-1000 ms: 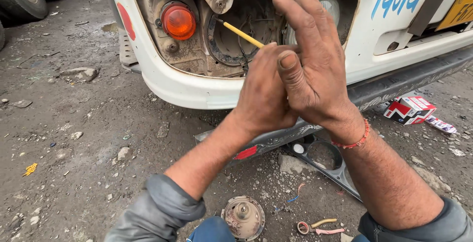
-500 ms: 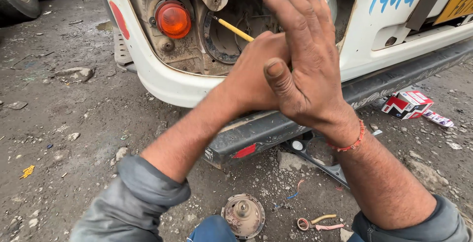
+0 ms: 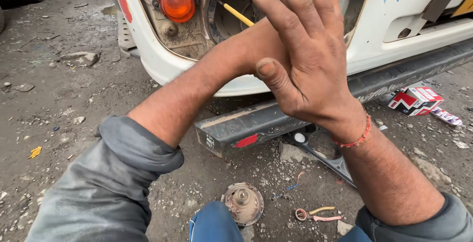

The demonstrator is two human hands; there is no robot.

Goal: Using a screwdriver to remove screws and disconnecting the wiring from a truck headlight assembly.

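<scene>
- Up against the white vehicle's lamp recess point(image 3: 217, 30), from the head view I see my right hand point(image 3: 308, 62) raised flat, fingers spread and empty, palm pressed on the back of my left hand.
- My left hand point(image 3: 256, 45) is mostly hidden behind it; I cannot tell its grip, though a yellow-handled tool point(image 3: 237, 14) sticks out beside it.
- My left forearm crosses up from a grey sleeve point(image 3: 113, 183).
- An orange lamp point(image 3: 176, 0) sits left of the recess; a round metal part point(image 3: 242, 202) lies on the ground.

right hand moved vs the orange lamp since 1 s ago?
Cannot tell for certain: the camera moved closer. The right hand remains right of the orange lamp, pressed over the left hand.
</scene>
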